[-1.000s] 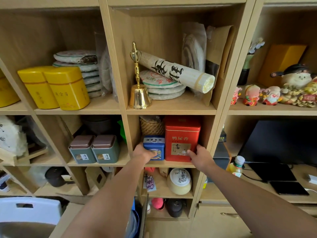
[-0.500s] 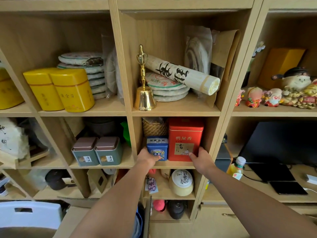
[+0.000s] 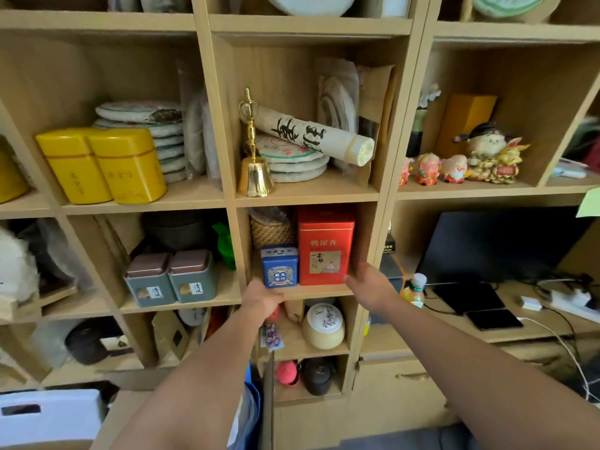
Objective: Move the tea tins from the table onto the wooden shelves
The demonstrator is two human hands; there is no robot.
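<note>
A small blue tea tin (image 3: 279, 267) and a taller red tea tin (image 3: 324, 248) stand side by side in the middle compartment of the wooden shelves (image 3: 319, 291). My left hand (image 3: 262, 297) is just below and in front of the blue tin at the shelf's front edge, fingers loosely curled, holding nothing. My right hand (image 3: 370, 287) hovers by the red tin's lower right corner, fingers spread, fingertips close to the tin but not gripping it. Two yellow tins (image 3: 104, 164) and two grey-green tins (image 3: 170, 279) stand in the left compartments.
A woven basket (image 3: 271, 230) sits behind the blue tin. Above are a brass bell (image 3: 255, 177), stacked tea cakes (image 3: 295, 160) and a paper roll (image 3: 311, 134). Figurines (image 3: 454, 167), a dark monitor (image 3: 493, 245) and a bottle (image 3: 414, 290) are at the right.
Both hands have drawn back slightly from the blue and red tins, which stay on the shelf. The camera has tilted up a little.
</note>
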